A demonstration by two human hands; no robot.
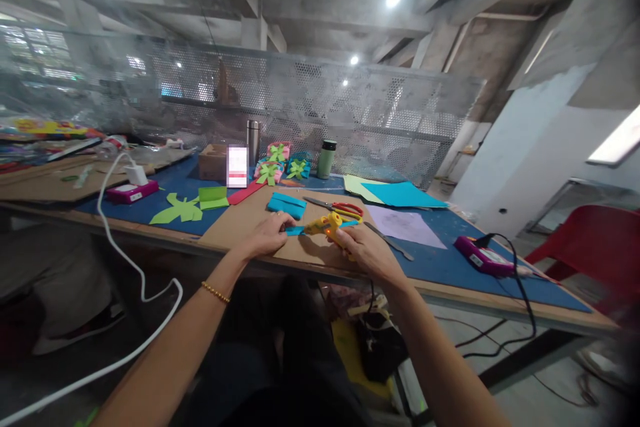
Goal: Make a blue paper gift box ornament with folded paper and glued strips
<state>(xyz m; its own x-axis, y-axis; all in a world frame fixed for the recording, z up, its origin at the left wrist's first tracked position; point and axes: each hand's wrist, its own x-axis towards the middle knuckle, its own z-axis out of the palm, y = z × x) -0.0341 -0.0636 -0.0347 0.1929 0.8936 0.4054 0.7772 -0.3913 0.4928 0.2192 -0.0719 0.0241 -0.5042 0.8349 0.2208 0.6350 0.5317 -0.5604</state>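
Observation:
My right hand [363, 250] is wrapped round a yellow glue gun [325, 223], whose nozzle points left at a small blue strip [295, 231]. My left hand [270, 233] rests on the brown cardboard [235, 230], its fingers closed on the left end of that strip. Just beyond lies a folded blue piece [287, 205]. Behind the glue gun are scissors with red and yellow handles [347, 209]. A metal blade-like tool [390, 241] lies right of my right hand.
Green cut paper [180, 209] and a red strip [246, 192] lie left; blue sheets [403, 194] and a lilac sheet [407, 225] right. Bow-topped pieces [270, 172], a steel flask [253, 140] and green bottle [326, 160] stand behind. Purple power strips [483, 257] sit at both sides.

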